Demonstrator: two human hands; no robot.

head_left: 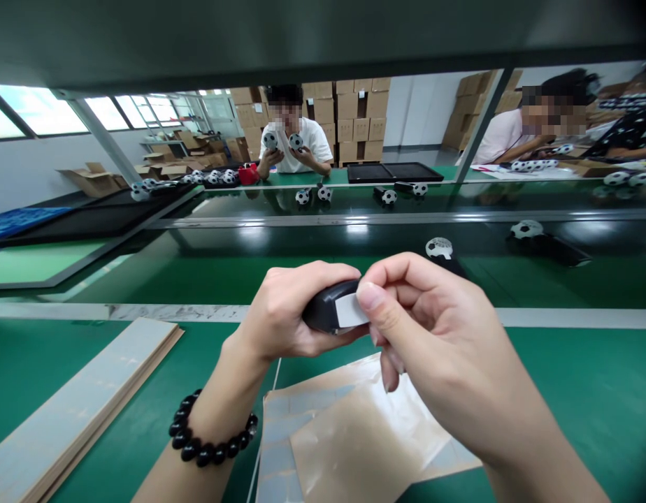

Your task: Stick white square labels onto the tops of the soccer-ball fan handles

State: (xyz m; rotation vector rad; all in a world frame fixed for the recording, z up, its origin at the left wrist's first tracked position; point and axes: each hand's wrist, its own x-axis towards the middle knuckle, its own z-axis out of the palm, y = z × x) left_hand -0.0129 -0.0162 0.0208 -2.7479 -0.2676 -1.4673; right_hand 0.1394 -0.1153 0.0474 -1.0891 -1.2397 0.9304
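Note:
My left hand (pixel 286 307) is wrapped around a black rounded plastic piece (pixel 321 309), whose smooth end faces me. A white rectangular sticker (pixel 349 311) lies against that end. With thumb and fingertips closed, my right hand (pixel 433 335) pinches the sticker's right side; whether it is fully stuck down I cannot tell. Beneath both hands, a glossy tan backing sheet (pixel 354 447) rests on top of grey-blue label sheets (pixel 278 433). The far side of the black piece is hidden by my hands.
A stack of long strips (pixel 87 405) lies on the green table at left. Beyond a white rail (pixel 575 318), football-headed black items (pixel 439 247) lie on a green conveyor surface (pixel 302 272). Across it, a person (pixel 307 143) holds two footballs. A shelf (pixel 323 35) overhangs the bench.

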